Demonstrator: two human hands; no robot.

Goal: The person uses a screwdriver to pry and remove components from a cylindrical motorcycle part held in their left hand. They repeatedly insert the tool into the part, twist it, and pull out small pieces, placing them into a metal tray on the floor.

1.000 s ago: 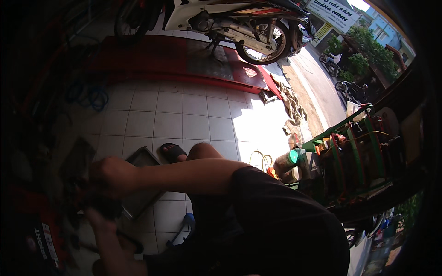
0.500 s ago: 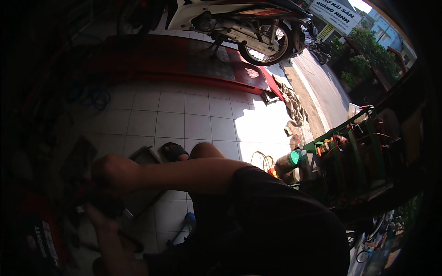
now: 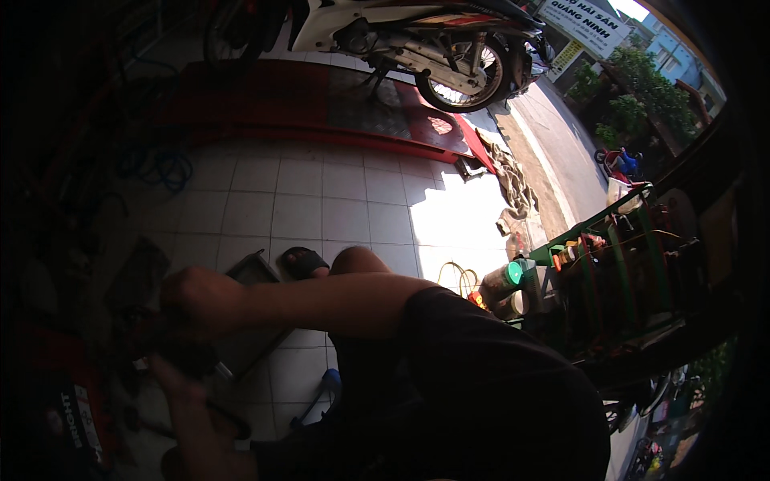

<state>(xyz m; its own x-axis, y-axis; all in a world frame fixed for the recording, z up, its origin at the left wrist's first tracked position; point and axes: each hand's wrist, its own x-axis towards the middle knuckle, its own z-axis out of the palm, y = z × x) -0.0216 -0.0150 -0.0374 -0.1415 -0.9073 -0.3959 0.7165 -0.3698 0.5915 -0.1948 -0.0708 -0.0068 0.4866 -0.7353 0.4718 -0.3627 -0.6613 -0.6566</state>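
My right hand [image 3: 199,298] is closed in a fist at the left, at the end of an arm stretched across the view. Whatever it grips is lost in shadow. Below it, my left hand [image 3: 175,381] reaches up into the same dark spot, its fingers hidden. Between the two is a dark, bulky part [image 3: 188,350] whose kind I cannot make out. A shallow metal tray [image 3: 255,346] lies on the tiles just right of the hands, partly behind my right forearm.
A motorcycle [image 3: 425,60] stands on a red lift platform [image 3: 289,96]. A green rack [image 3: 593,272] with jars fills the right side. A sandalled foot [image 3: 303,262], a blue stool-like item [image 3: 322,394], a red box [image 3: 60,377] and a coiled blue hose [image 3: 164,168] lie around.
Both hands stay in nearly the same place, the right fist shifting only slightly. Out on the street, a red and blue motorbike has come into view.
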